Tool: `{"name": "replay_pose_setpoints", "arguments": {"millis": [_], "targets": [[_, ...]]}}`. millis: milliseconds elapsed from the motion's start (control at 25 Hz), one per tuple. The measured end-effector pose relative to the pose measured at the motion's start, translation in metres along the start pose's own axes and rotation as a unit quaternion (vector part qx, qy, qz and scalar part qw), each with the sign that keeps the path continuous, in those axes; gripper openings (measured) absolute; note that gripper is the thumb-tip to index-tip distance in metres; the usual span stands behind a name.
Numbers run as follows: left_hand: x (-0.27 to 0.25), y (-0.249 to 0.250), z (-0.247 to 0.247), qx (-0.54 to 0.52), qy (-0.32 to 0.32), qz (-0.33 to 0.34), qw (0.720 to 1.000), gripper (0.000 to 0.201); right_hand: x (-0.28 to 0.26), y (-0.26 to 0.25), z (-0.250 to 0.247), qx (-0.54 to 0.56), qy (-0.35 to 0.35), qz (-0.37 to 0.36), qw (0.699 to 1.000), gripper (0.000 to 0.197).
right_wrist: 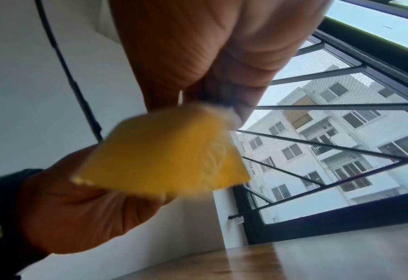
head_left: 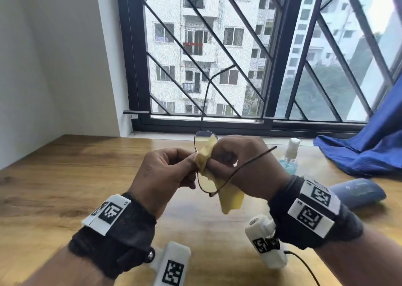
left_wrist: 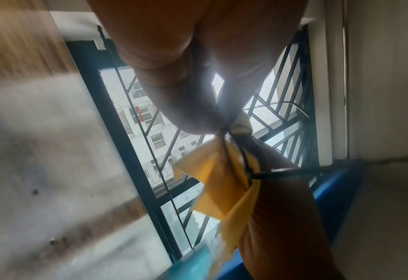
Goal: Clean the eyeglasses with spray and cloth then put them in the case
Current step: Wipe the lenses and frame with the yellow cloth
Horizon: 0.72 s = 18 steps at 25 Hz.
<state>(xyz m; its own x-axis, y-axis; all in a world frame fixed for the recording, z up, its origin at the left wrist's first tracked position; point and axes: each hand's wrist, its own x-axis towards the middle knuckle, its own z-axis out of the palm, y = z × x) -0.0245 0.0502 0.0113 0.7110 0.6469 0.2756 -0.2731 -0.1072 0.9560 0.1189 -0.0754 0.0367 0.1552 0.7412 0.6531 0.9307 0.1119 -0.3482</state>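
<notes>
A person's two hands meet in the air above a glossy wooden worktop [head_left: 65, 177] with visible grain, in front of a black-framed window with diagonal metal bars [head_left: 217, 46]. The left hand [head_left: 162, 172] has its fingers curled, thumb and fingertips pinching the thin dark metal-rimmed eyeglasses [head_left: 205, 183] at the middle of the frame. The glasses stand on end, one rounded lens above the other, with one slim temple arm reaching out to the right. The right hand [head_left: 241, 161] pinches a soft, crumpled yellow cleaning cloth [head_left: 230, 198] around the upper lens, fingers curled, the cloth's loose end hanging below. Toward the worktop's far right edge stands a clear plastic spray bottle of pale blue liquid with a white nozzle [head_left: 290, 157]. Nearer, by the right edge, lies a rounded grey-blue eyeglass case [head_left: 359, 192], closed. A heap of bright blue fabric [head_left: 365, 153] drapes over the far right corner.
</notes>
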Motion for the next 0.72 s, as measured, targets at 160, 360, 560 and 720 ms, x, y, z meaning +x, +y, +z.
{"name": "replay_pose_setpoints", "arguments": {"millis": [160,360,560,720], "targets": [[0.0024,0.0006,-0.0023,0.009,0.006,0.017,1.000,0.013,0.0023,0.0067,0.0024,-0.011,-0.007,-0.007,1.000,0.021],[0.0030,-0.0023,-0.0028,0.019,0.024,0.022,0.999,0.016,0.0014,0.0079,0.0006,0.015,-0.044,-0.027,0.999,0.013],[0.0004,-0.0027,0.0031,0.004,0.012,0.010,1.000,0.013,0.0000,0.0059,0.0019,0.002,-0.006,0.031,0.999,0.021],[0.0019,-0.0015,-0.0019,0.010,0.028,0.025,0.999,0.012,0.0029,0.0090,0.0012,0.058,-0.048,0.064,0.995,0.013]]}}
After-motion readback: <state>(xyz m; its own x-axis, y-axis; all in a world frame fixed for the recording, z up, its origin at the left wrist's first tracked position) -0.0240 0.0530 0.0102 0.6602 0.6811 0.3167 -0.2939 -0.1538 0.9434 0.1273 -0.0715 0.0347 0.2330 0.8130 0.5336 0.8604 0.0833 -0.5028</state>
